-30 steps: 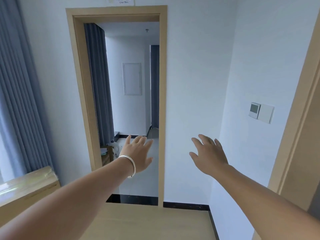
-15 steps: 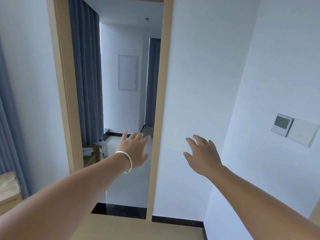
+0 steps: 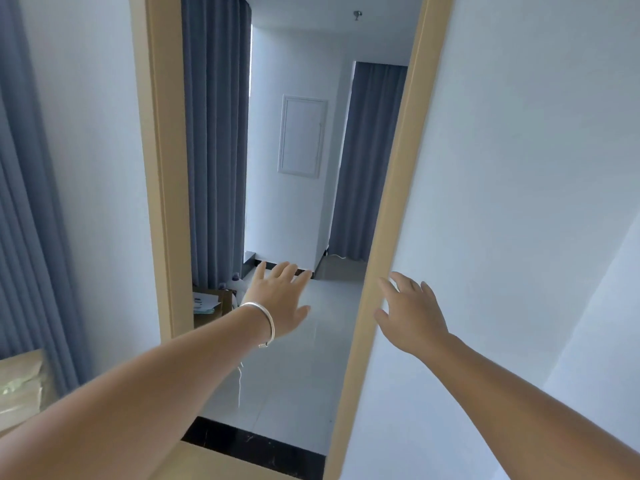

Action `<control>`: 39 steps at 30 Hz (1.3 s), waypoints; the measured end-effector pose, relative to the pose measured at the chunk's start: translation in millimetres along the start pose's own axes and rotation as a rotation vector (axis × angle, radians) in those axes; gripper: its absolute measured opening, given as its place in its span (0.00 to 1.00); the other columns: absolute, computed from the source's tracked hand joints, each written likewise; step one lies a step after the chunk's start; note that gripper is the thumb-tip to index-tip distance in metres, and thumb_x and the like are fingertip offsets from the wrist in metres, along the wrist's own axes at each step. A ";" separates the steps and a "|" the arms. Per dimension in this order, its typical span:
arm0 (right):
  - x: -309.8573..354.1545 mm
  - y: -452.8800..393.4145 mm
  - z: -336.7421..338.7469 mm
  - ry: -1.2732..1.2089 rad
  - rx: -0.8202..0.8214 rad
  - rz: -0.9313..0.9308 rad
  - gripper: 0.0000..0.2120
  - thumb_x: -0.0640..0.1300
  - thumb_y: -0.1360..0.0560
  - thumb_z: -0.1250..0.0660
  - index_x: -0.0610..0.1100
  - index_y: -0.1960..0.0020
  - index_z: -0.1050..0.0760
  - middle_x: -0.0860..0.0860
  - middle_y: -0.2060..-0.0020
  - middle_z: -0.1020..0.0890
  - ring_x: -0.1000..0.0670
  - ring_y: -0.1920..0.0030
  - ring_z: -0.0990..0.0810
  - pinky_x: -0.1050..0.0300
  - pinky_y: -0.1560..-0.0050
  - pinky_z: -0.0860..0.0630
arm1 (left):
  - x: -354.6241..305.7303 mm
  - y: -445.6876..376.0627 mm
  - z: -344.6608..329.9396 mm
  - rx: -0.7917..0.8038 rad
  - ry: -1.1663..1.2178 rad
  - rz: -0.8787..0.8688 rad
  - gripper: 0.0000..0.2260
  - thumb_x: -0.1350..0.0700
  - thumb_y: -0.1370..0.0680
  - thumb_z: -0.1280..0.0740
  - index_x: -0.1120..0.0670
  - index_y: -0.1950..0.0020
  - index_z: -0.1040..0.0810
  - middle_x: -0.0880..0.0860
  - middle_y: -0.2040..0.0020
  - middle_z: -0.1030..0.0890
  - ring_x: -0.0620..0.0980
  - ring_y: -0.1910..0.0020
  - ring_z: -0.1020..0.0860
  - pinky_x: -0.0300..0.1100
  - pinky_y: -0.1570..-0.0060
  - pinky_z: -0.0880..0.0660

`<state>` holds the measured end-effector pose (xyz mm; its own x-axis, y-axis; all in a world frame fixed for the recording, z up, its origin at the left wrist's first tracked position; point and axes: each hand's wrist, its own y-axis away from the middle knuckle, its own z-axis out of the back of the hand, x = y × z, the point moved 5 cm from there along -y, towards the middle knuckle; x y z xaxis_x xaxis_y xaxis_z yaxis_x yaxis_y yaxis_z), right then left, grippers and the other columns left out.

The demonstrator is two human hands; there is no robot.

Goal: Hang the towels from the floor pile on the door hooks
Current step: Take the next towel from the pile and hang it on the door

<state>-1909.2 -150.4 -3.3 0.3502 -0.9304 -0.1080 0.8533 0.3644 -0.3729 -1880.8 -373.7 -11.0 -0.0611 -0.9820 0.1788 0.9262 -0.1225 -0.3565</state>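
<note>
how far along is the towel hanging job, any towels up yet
Nothing looks done: no towels, pile or hooks are in view. Both the left hand and right hand are empty, fingers spread, reaching toward the doorway. Finding, lifting and hanging the towels is all left.

- A doorway (image 3: 391,209) stands ahead, between two walls.
- A curtain (image 3: 216,140) hangs just inside on the left.
- A wall panel (image 3: 303,135) lies beyond, a second curtain (image 3: 369,161) to its right.
</note>
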 end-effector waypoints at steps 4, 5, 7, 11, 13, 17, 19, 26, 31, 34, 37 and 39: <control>45.1 -74.1 -39.8 -0.021 0.010 0.139 0.26 0.55 0.21 0.44 0.49 0.25 0.41 0.48 0.26 0.39 0.48 0.26 0.41 0.47 0.27 0.46 | 59.0 -21.2 -42.0 0.053 -0.004 0.111 0.29 0.39 0.21 0.45 0.47 0.22 0.48 0.52 0.23 0.42 0.53 0.22 0.47 0.60 0.26 0.53; 59.5 -94.4 -50.5 -0.034 0.010 0.176 0.26 0.55 0.21 0.43 0.49 0.25 0.40 0.48 0.26 0.39 0.48 0.26 0.41 0.46 0.27 0.46 | 75.7 -24.9 -51.0 0.055 -0.013 0.149 0.29 0.39 0.21 0.45 0.46 0.22 0.48 0.51 0.23 0.41 0.54 0.23 0.47 0.60 0.26 0.53; 91.1 -134.0 -71.1 -0.066 0.005 0.260 0.25 0.54 0.21 0.43 0.50 0.27 0.39 0.49 0.27 0.38 0.48 0.27 0.40 0.46 0.26 0.48 | 111.0 -27.5 -65.6 0.056 -0.048 0.239 0.29 0.39 0.21 0.45 0.45 0.22 0.46 0.50 0.24 0.39 0.54 0.23 0.45 0.59 0.26 0.51; 166.2 -204.2 -104.5 -0.151 0.016 0.479 0.25 0.55 0.21 0.43 0.51 0.26 0.40 0.49 0.27 0.38 0.48 0.27 0.40 0.45 0.26 0.47 | 182.9 -10.2 -86.2 0.116 -0.113 0.449 0.30 0.38 0.21 0.45 0.45 0.22 0.49 0.51 0.23 0.40 0.55 0.23 0.45 0.60 0.26 0.51; 206.8 -231.0 -115.1 -0.197 0.026 0.588 0.26 0.56 0.21 0.43 0.51 0.25 0.42 0.49 0.25 0.39 0.48 0.26 0.42 0.45 0.26 0.48 | 214.5 5.7 -89.2 0.161 -0.141 0.572 0.31 0.37 0.21 0.46 0.45 0.22 0.52 0.51 0.22 0.41 0.54 0.22 0.46 0.60 0.25 0.52; 293.8 -257.3 -123.7 -0.303 0.048 0.783 0.27 0.57 0.20 0.45 0.50 0.23 0.45 0.48 0.24 0.43 0.48 0.24 0.46 0.42 0.25 0.50 | 260.9 49.8 -84.8 0.218 -0.181 0.791 0.31 0.39 0.21 0.45 0.47 0.21 0.51 0.51 0.23 0.41 0.52 0.22 0.48 0.59 0.25 0.52; 338.1 -256.3 -122.8 -0.333 0.050 0.877 0.27 0.56 0.20 0.46 0.50 0.23 0.45 0.47 0.23 0.43 0.48 0.24 0.44 0.42 0.25 0.50 | 279.3 78.4 -80.4 0.238 -0.212 0.887 0.32 0.39 0.21 0.43 0.47 0.21 0.51 0.51 0.24 0.40 0.52 0.23 0.47 0.58 0.25 0.52; 489.6 -215.8 -119.6 -0.489 0.070 1.154 0.27 0.57 0.20 0.45 0.51 0.24 0.44 0.48 0.24 0.42 0.47 0.24 0.45 0.43 0.25 0.50 | 342.9 198.4 -71.0 0.314 -0.297 1.181 0.32 0.38 0.21 0.44 0.45 0.21 0.51 0.52 0.22 0.43 0.51 0.22 0.47 0.57 0.25 0.52; 595.8 -170.0 -135.5 -0.536 0.131 1.282 0.25 0.57 0.20 0.44 0.52 0.25 0.42 0.50 0.25 0.39 0.49 0.25 0.43 0.43 0.24 0.51 | 394.1 290.3 -90.4 0.333 -0.326 1.308 0.32 0.37 0.22 0.44 0.45 0.22 0.49 0.52 0.23 0.39 0.52 0.23 0.43 0.57 0.25 0.49; 648.1 -134.5 -164.3 -0.495 0.202 1.366 0.25 0.57 0.21 0.43 0.53 0.26 0.41 0.51 0.26 0.38 0.49 0.26 0.42 0.44 0.24 0.51 | 423.2 346.3 -123.1 0.358 -0.259 1.385 0.31 0.36 0.22 0.44 0.46 0.22 0.48 0.52 0.23 0.39 0.53 0.23 0.43 0.58 0.25 0.49; 695.0 -104.7 -203.8 -0.398 0.282 1.427 0.26 0.57 0.20 0.43 0.53 0.25 0.43 0.51 0.24 0.41 0.49 0.25 0.44 0.44 0.24 0.52 | 444.3 396.7 -173.5 0.361 -0.169 1.438 0.30 0.38 0.22 0.43 0.47 0.22 0.46 0.53 0.24 0.36 0.53 0.25 0.40 0.58 0.26 0.46; 721.2 -84.8 -235.0 -0.350 0.347 1.447 0.26 0.56 0.20 0.43 0.53 0.25 0.44 0.50 0.24 0.41 0.48 0.24 0.44 0.44 0.24 0.52 | 446.3 427.6 -215.9 0.372 -0.089 1.466 0.30 0.39 0.22 0.42 0.48 0.23 0.44 0.52 0.25 0.35 0.52 0.26 0.38 0.56 0.27 0.45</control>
<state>-1819.7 -861.4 -266.1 0.9646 0.2576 0.0566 -0.2619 0.9608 0.0907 -1592.3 -895.4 -281.6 0.9807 -0.1863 -0.0601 0.1854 0.9824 -0.0208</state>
